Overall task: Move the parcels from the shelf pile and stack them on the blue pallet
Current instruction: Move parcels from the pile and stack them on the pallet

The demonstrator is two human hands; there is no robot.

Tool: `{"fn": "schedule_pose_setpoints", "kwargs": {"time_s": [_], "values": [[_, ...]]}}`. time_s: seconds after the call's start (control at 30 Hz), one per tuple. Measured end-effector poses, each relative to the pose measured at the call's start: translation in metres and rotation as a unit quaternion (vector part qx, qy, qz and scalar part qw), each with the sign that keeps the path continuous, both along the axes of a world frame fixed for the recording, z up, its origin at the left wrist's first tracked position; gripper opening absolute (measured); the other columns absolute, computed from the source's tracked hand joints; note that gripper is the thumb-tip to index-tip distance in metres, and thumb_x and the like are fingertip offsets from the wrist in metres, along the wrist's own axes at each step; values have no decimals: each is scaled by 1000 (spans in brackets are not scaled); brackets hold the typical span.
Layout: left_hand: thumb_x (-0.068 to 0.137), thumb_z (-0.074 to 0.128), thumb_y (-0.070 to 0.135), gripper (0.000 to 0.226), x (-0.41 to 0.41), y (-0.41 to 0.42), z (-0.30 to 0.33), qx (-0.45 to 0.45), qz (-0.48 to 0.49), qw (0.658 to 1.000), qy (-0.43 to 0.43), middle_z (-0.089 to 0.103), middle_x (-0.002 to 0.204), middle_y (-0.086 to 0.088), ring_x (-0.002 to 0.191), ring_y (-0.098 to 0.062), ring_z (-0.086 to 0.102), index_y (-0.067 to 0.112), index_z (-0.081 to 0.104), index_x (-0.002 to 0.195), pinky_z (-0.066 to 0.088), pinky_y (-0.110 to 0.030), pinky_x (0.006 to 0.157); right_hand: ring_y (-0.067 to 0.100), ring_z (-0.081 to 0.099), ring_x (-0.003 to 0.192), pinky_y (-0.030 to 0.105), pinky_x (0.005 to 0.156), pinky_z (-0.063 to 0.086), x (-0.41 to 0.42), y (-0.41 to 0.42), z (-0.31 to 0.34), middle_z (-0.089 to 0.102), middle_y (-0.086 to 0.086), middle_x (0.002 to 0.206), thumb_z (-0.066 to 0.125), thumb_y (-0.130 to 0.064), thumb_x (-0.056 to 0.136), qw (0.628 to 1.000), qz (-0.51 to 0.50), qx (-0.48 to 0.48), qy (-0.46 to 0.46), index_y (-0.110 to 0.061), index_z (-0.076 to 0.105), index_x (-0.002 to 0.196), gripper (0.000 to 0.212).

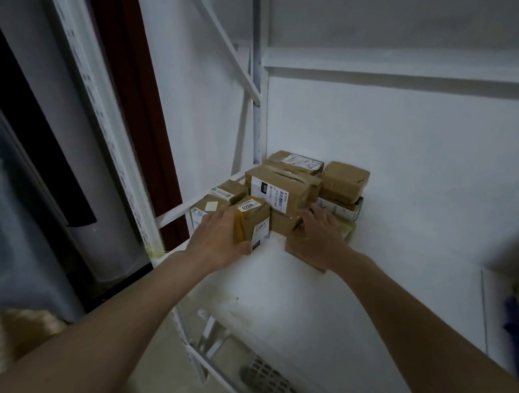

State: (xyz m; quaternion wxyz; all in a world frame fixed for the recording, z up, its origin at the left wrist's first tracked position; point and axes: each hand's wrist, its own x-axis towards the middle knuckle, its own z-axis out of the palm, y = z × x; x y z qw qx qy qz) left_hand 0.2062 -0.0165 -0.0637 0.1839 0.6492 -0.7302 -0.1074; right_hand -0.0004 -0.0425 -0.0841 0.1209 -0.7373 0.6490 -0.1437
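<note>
Parcels [282, 191] piled in shelf [400, 233] corner; left hand [217, 239] grips "4023" box [252, 223]; right hand [319, 238] covers flat parcel [297, 255], grip unclear.

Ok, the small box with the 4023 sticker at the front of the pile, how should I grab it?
Probably grip the 4023 box across its two side faces, coming from the front. It stands upright at the pile's front edge; the left hand already holds its left face, and the right face looks free.
</note>
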Motion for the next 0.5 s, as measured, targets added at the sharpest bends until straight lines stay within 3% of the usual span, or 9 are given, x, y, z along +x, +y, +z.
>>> {"fn": "schedule_pose_setpoints", "kwargs": {"time_s": [0.23,0.5], "values": [[79,65,52,72,8,-110,-10,-3,-23,1000,3,48,138,-3,126,-26,44,23,36,138,36,-43,106,31,8,143,48,115,18,-1,-64,-24,14,8,154,65,-44,83,998,-36,35,-25,-19,25,143,77],[55,72,74,101,5,-232,-15,1,-68,998,-4,54,132,-4,122,-24,49,18,41,133,31,-43,108,30,27,136,42,112,27,11,-127,-27,32,9,145,64,-38,83,991,-107,50,-67,-11,30,140,72]]}}
